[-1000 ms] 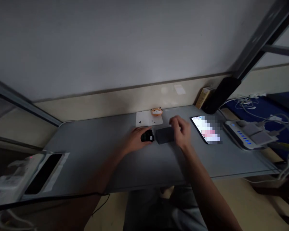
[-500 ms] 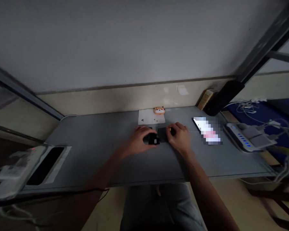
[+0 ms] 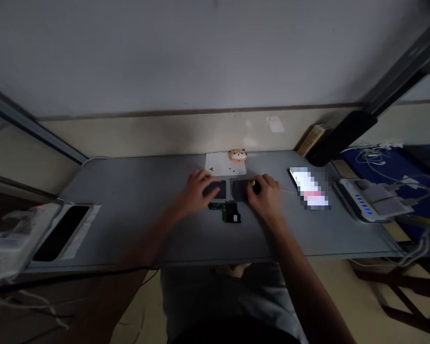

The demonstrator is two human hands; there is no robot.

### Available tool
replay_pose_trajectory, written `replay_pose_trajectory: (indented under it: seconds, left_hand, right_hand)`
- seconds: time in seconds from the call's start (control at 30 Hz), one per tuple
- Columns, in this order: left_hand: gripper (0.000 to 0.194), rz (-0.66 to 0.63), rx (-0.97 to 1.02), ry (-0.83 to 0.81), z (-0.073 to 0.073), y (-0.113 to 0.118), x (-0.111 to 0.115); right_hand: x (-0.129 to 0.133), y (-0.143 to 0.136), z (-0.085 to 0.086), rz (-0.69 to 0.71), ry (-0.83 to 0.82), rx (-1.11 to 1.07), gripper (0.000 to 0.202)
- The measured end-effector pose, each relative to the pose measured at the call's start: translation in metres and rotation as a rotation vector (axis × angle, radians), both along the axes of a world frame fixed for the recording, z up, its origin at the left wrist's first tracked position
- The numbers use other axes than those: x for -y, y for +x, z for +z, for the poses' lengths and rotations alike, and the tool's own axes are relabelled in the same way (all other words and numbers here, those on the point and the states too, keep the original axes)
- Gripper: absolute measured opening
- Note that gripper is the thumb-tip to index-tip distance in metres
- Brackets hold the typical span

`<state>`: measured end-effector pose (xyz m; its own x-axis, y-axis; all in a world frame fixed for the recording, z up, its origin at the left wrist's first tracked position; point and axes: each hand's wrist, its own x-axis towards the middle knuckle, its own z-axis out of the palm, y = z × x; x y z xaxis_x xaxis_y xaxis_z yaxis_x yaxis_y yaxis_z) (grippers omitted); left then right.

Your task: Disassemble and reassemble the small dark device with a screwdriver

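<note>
Circuit board (image 3: 231,213), green with a black section and a small white mark, is lying flat on the grey desk (image 3: 157,229), nearer the front edge than both hands and touching neither. Left hand (image 3: 198,192) is spanning a dark flat panel (image 3: 219,189); the thumb and index finger are curving along its opposite edges, but whether they are gripping it or merely resting there I cannot tell. Right hand (image 3: 266,195) is closing its fingers around a screwdriver (image 3: 253,183) with a yellow-and-black handle, its thin shaft pointing rightward. A dark box-like part (image 3: 239,190) is sitting beside the right thumb, partly hidden by the hand; contact cannot be confirmed. Behind both hands, a white sheet (image 3: 220,165) is bearing small black pieces (image 3: 211,169) and, at its right corner, an orange animal-face case (image 3: 238,155). A lit phone (image 3: 306,184) is lying to the right.
</note>
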<state>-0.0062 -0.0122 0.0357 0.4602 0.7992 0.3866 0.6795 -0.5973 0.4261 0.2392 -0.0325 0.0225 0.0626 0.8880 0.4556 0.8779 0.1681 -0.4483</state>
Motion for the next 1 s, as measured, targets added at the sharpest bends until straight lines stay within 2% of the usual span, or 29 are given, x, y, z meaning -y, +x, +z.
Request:
replay_pose_trajectory:
  seconds: [0.1, 0.2, 0.3, 0.63, 1.0]
  left_hand:
    - [0.022, 0.136, 0.047, -0.081, -0.006, -0.019, -0.017]
    - [0.025, 0.153, 0.06, -0.19, -0.019, -0.027, -0.02]
    - [0.024, 0.153, 0.048, -0.221, -0.028, -0.026, -0.015]
    - [0.03, 0.138, 0.029, -0.16, -0.031, -0.02, -0.014]
    - [0.028, 0.163, 0.073, -0.152, -0.032, -0.02, -0.012]
  right_hand:
    - [0.0, 0.003, -0.001, -0.007, -0.006, 0.001, 0.024]
    - [-0.001, 0.004, -0.004, 0.002, -0.016, 0.013, 0.025]
    - [-0.001, 0.001, -0.007, 0.018, -0.009, 0.016, 0.023]
    - [-0.004, 0.001, -0.015, 0.031, 0.021, 0.006, 0.019]
    - [-0.001, -0.004, -0.014, 0.027, 0.046, 0.028, 0.021]
